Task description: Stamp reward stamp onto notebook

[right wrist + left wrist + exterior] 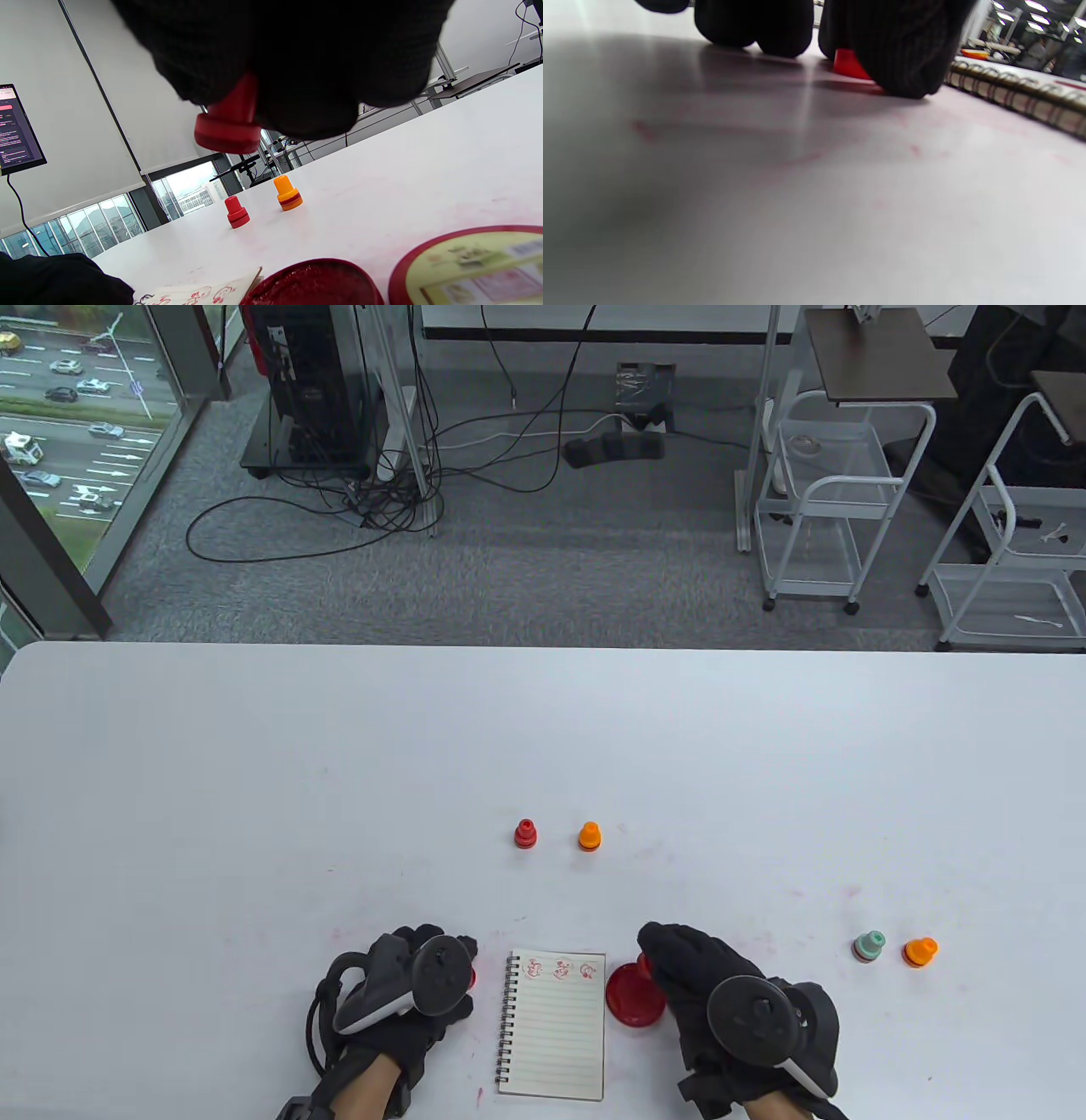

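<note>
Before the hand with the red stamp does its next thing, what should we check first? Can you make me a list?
1. Stamp held firmly: ok. The right hand grips the red stamp, lifted off the table.
2. Ink pad open: ok. The ink pad shows wet red ink, lid beside it.
3. Ink on the stamp face: cannot tell; its underside is hidden.
4. Room on the page: ok. The notebook has three prints along its top, with blank lines below.
5. Notebook held steady: not ok. The left hand rests beside it, not on it.

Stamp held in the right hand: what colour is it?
Red; the stamp shows best in the right wrist view.
</note>
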`<state>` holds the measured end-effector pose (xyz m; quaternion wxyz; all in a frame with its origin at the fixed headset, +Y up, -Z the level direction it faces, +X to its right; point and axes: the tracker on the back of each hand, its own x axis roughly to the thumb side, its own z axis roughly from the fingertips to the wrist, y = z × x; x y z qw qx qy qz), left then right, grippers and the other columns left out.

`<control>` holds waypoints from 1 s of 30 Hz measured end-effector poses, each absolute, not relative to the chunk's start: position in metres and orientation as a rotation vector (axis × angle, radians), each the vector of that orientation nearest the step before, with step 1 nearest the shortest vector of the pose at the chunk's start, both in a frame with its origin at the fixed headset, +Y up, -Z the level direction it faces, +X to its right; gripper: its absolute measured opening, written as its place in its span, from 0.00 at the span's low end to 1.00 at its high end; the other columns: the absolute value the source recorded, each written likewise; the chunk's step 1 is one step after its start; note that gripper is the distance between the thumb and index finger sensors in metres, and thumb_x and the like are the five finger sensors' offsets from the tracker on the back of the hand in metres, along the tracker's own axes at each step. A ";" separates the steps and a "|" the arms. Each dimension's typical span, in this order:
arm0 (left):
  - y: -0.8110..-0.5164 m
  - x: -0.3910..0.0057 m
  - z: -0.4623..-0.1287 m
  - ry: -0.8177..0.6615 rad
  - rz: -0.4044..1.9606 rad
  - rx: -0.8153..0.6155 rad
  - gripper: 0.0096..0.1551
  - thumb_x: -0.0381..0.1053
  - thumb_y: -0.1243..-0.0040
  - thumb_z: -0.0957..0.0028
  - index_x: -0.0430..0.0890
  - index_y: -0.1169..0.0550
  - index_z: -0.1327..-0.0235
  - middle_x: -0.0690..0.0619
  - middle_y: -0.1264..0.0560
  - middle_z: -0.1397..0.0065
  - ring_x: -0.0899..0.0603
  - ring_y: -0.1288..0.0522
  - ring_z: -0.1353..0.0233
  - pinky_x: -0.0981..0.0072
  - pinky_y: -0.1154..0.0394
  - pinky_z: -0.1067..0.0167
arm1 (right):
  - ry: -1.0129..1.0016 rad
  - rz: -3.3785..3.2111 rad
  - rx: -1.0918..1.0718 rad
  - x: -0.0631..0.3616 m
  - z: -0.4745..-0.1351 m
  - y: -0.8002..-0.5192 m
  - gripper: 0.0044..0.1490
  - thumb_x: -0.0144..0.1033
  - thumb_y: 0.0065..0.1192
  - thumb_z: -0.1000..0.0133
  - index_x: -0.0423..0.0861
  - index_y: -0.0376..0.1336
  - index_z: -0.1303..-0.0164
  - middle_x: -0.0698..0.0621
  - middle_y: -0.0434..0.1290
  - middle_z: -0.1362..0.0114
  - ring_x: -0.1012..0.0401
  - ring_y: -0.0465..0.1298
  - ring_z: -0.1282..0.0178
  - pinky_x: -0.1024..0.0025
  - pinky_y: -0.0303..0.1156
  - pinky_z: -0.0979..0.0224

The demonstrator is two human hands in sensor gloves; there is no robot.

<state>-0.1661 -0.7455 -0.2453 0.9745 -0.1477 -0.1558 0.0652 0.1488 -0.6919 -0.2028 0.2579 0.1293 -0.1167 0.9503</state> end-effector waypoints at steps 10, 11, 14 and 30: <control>-0.743 -0.162 -0.246 -0.325 0.141 -0.260 0.37 0.52 0.32 0.53 0.50 0.27 0.26 0.40 0.31 0.25 0.30 0.35 0.27 0.32 0.39 0.28 | -0.299 2.599 0.399 0.141 -0.200 -0.694 0.27 0.34 0.70 0.54 0.51 0.73 0.43 0.45 0.81 0.37 0.53 0.85 0.50 0.57 0.83 0.45; -0.739 -0.162 -0.244 -0.340 0.145 -0.214 0.37 0.52 0.32 0.53 0.49 0.27 0.26 0.40 0.30 0.25 0.28 0.32 0.27 0.32 0.36 0.30 | -0.301 2.597 0.407 0.140 -0.200 -0.694 0.27 0.34 0.70 0.54 0.51 0.73 0.43 0.45 0.81 0.37 0.53 0.85 0.49 0.57 0.83 0.45; -0.722 -0.164 -0.241 -0.323 0.327 -0.087 0.37 0.49 0.31 0.54 0.46 0.26 0.27 0.41 0.22 0.27 0.31 0.19 0.31 0.34 0.26 0.35 | -0.313 2.578 0.431 0.138 -0.198 -0.692 0.26 0.33 0.70 0.54 0.51 0.73 0.43 0.45 0.80 0.36 0.53 0.84 0.48 0.58 0.83 0.44; -0.707 -0.138 -0.227 -0.538 0.790 -0.051 0.40 0.53 0.27 0.59 0.38 0.24 0.34 0.51 0.18 0.46 0.46 0.16 0.47 0.42 0.20 0.40 | -0.327 2.331 0.496 0.117 -0.189 -0.682 0.27 0.31 0.70 0.54 0.51 0.72 0.43 0.45 0.79 0.34 0.54 0.83 0.47 0.62 0.84 0.43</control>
